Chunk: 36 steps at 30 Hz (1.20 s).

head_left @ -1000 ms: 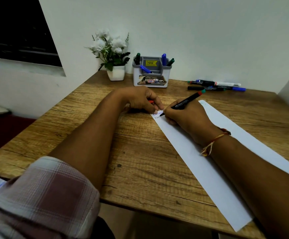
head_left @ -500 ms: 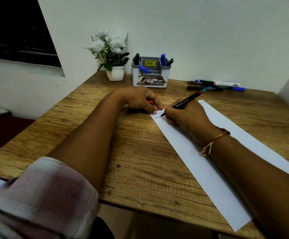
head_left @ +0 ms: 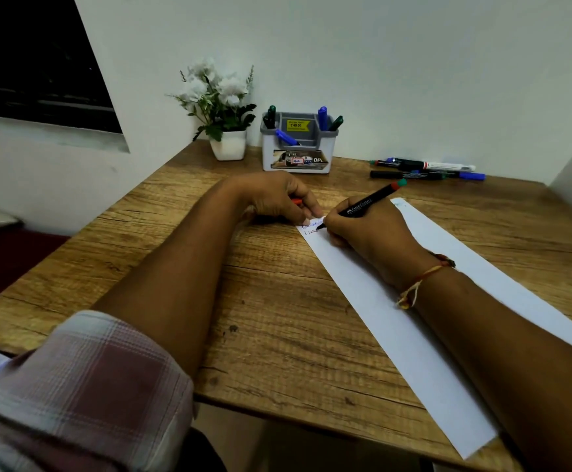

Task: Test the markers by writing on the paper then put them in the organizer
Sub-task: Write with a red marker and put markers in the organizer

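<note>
the marker (head_left: 363,206) is a black stick with white faber-castell lettering, a red band and a green end at its back. the right hand (head_left: 373,233) pinches it low on the barrel, fingers curled tight round it, with the tip down on the paper (head_left: 410,335) at the far left corner. the paper is a long white strip lying slantwise on the table (head_left: 277,335), with a few short lines of blue and darker writing beside the tip. the right forearm lies along the strip.

the writing is too small to read. the left hand (head_left: 274,199) lies just left of that corner, fingers curled over a red bit (head_left: 297,201); most of it is hidden, so i cannot tell what it is. one fingertip touches the paper's edge.

the organizer (head_left: 300,151) stands at the back by the wall, grey on top and white below, with a yellow sticker. a dark green marker stands in its left slot, a blue and a green one in the right, and a blue one leans in the front middle. a bunch of loose markers (head_left: 427,168) lies to its right.
</note>
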Available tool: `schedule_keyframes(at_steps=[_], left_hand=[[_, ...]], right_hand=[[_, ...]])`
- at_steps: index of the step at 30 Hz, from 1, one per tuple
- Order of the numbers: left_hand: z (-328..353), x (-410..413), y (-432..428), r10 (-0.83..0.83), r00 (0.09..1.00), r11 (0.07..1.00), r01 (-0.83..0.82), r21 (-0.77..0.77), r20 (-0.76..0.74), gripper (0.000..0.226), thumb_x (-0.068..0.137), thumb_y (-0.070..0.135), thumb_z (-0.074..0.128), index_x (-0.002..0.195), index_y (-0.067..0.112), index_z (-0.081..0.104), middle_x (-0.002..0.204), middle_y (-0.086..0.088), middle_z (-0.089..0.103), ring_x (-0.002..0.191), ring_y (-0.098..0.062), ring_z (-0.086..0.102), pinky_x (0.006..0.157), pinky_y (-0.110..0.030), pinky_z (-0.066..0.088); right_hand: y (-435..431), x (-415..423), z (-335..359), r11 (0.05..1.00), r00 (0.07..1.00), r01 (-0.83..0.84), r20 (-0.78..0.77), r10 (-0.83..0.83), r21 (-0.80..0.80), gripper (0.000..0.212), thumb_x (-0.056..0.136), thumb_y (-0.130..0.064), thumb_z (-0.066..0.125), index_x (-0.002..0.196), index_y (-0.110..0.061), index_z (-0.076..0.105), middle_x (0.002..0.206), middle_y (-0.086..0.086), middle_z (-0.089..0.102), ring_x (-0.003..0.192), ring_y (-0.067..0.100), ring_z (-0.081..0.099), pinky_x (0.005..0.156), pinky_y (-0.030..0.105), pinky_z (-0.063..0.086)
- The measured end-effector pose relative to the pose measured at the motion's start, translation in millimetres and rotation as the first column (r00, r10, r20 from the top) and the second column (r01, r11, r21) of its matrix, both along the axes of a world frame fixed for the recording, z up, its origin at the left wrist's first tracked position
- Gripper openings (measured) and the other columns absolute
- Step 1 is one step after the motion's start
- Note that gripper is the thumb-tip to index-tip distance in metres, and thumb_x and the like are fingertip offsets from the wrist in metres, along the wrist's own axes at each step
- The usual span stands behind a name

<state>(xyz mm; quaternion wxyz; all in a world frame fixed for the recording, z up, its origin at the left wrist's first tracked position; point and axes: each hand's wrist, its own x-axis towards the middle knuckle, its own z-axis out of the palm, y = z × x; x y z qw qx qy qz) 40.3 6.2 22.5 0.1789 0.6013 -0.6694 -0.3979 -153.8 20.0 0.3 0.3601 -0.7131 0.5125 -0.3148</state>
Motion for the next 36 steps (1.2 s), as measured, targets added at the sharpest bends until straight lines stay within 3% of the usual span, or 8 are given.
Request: schedule_keyframes(at_steps=[4, 8, 12, 17, 22, 27, 31, 36], left_hand=[[0.3, 0.2, -0.1, 0.002, 1.0, 1.0, -0.002, -0.008, 0.017, 0.029, 0.085, 0.001, 0.071, 0.104, 0.022, 0.074, 0.11, -0.001, 0.072, 0.113, -0.024, 0.063, 0.103, -0.04, 0.05], [0.3, -0.3, 0.7, 0.003, 1.0, 1.0, -0.003, 0.003, -0.001, 0.029, 0.085, -0.002, 0.069, 0.104, 0.02, 0.073, 0.101, 0.001, 0.072, 0.102, -0.019, 0.063, 0.098, -0.034, 0.052], [0.7, -0.1, 0.9, 0.002, 1.0, 1.0, -0.002, 0.006, 0.002, 0.028, 0.085, -0.001, 0.069, 0.105, 0.019, 0.073, 0.105, -0.003, 0.072, 0.101, -0.018, 0.063, 0.098, -0.035, 0.051], [-0.3, -0.4, 1.5, 0.016, 1.0, 1.0, -0.016, 0.0, -0.021, 0.029, 0.085, -0.004, 0.069, 0.104, 0.018, 0.073, 0.109, -0.005, 0.072, 0.102, -0.016, 0.063, 0.098, -0.033, 0.052], [2.2, -0.9, 2.8, -0.005, 1.0, 1.0, 0.005, 0.002, 0.006, 0.028, 0.086, -0.001, 0.068, 0.106, 0.019, 0.072, 0.116, -0.009, 0.07, 0.104, -0.017, 0.063, 0.1, -0.035, 0.051], [1.4, -0.7, 2.5, 0.006, 1.0, 1.0, -0.006, 0.013, -0.014, 0.029, 0.086, -0.002, 0.069, 0.106, 0.018, 0.072, 0.107, -0.002, 0.072, 0.1, -0.013, 0.064, 0.093, -0.026, 0.053], [0.5, -0.8, 1.5, 0.01, 1.0, 1.0, -0.01, 0.005, -0.016, 0.029, 0.086, -0.001, 0.069, 0.106, 0.019, 0.073, 0.113, -0.006, 0.071, 0.105, -0.018, 0.064, 0.097, -0.031, 0.052], [0.1, 0.1, 0.3, 0.001, 1.0, 1.0, 0.0, 0.02, -0.03, 0.029, 0.086, -0.002, 0.068, 0.108, 0.017, 0.072, 0.107, -0.003, 0.072, 0.096, -0.012, 0.063, 0.091, -0.026, 0.053]], right_hand=[[-0.6, -0.2, -0.7, 1.0, 1.0, 0.015, 0.002, -0.015, 0.008, 0.021, 0.086, -0.027, 0.07, 0.073, -0.011, 0.073, 0.064, 0.002, 0.071, 0.062, 0.006, 0.062, 0.069, 0.032, 0.05], [-2.2, 0.2, -1.8, 1.0, 1.0, 0.018, 0.006, -0.018, 0.007, 0.017, 0.086, -0.026, 0.07, 0.082, -0.011, 0.074, 0.071, 0.006, 0.074, 0.069, 0.01, 0.065, 0.077, 0.037, 0.055], [-1.9, 0.9, -1.0, 1.0, 0.999, 0.03, -0.021, -0.03, 0.002, 0.026, 0.089, -0.03, 0.07, 0.083, -0.006, 0.076, 0.072, 0.008, 0.074, 0.07, 0.012, 0.065, 0.083, 0.043, 0.056], [-1.7, 0.0, -0.5, 0.999, 0.999, 0.034, -0.001, -0.034, 0.001, 0.024, 0.087, -0.031, 0.072, 0.079, -0.008, 0.074, 0.06, -0.001, 0.069, 0.065, 0.009, 0.062, 0.075, 0.04, 0.054], [-1.6, -0.3, -0.6, 0.999, 0.999, 0.034, 0.017, -0.035, 0.006, 0.021, 0.086, -0.03, 0.071, 0.079, -0.01, 0.074, 0.063, 0.0, 0.07, 0.069, 0.011, 0.064, 0.081, 0.043, 0.056], [-1.3, -0.4, 0.4, 0.999, 0.999, 0.033, -0.008, -0.033, 0.001, 0.021, 0.088, -0.03, 0.071, 0.079, -0.012, 0.074, 0.068, 0.001, 0.071, 0.072, 0.011, 0.064, 0.077, 0.039, 0.053], [-1.2, -1.6, 0.0, 0.999, 0.999, 0.045, -0.016, -0.045, -0.009, 0.024, 0.088, -0.032, 0.069, 0.07, -0.017, 0.071, 0.066, 0.001, 0.072, 0.074, 0.013, 0.066, 0.081, 0.043, 0.055], [-0.2, -1.0, 1.8, 0.999, 0.998, 0.05, -0.03, -0.051, -0.017, 0.024, 0.089, -0.027, 0.067, 0.067, -0.018, 0.068, 0.068, 0.002, 0.071, 0.074, 0.015, 0.065, 0.074, 0.036, 0.05]])
